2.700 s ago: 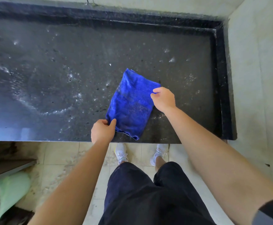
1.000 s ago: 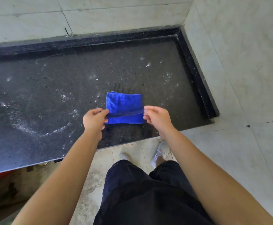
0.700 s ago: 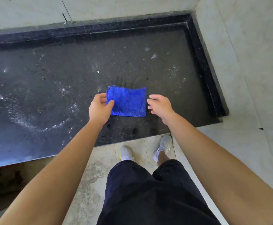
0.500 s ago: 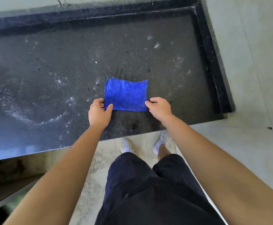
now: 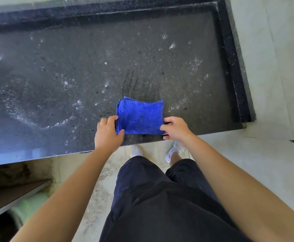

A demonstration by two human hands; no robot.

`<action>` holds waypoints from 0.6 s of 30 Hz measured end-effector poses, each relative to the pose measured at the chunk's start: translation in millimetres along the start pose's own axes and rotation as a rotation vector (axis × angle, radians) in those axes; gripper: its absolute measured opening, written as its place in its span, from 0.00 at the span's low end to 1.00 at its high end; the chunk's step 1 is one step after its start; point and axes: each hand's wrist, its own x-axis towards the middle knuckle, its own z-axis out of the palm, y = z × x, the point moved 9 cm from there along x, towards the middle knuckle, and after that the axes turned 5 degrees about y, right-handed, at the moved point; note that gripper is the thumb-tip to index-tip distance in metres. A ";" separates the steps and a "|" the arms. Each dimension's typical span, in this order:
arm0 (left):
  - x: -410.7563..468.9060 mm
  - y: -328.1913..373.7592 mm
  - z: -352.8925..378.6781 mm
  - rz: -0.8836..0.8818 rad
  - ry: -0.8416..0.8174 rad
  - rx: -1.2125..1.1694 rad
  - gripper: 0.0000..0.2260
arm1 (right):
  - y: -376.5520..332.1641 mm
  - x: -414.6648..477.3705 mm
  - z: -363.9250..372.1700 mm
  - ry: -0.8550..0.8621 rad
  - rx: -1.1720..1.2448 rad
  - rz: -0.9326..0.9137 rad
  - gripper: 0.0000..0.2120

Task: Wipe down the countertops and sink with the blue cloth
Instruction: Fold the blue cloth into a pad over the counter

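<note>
The blue cloth (image 5: 140, 117), folded into a small rectangle, lies flat on the dark speckled countertop (image 5: 73, 75) close to its front edge. My left hand (image 5: 107, 132) pinches the cloth's near left corner between thumb and fingers. My right hand (image 5: 175, 128) grips the near right corner the same way. Water drops and wet streaks cover the counter around and beyond the cloth. No sink shows in this view.
A raised black rim (image 5: 233, 67) borders the counter at the back and right, against pale tiled walls (image 5: 273, 58). The counter's front edge (image 5: 38, 156) runs just below my hands. Beneath it are the tiled floor, my legs and a dark shelf (image 5: 11, 194).
The cloth went from spread at an angle to folded smaller and squared up. Both hands shifted to its near corners, and the cloth now sits closer to the front edge.
</note>
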 end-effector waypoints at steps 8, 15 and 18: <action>28.4 85.6 39.1 0.618 -0.222 0.652 0.37 | -1.8 -3.2 4.5 0.016 0.051 -0.013 0.13; 33.8 81.5 27.4 0.535 -0.198 0.422 0.35 | -13.5 -8.2 12.8 -0.036 0.099 -0.052 0.15; 30.4 53.1 0.1 0.310 -0.017 0.052 0.26 | -30.7 -8.3 19.4 -0.009 -0.006 -0.168 0.10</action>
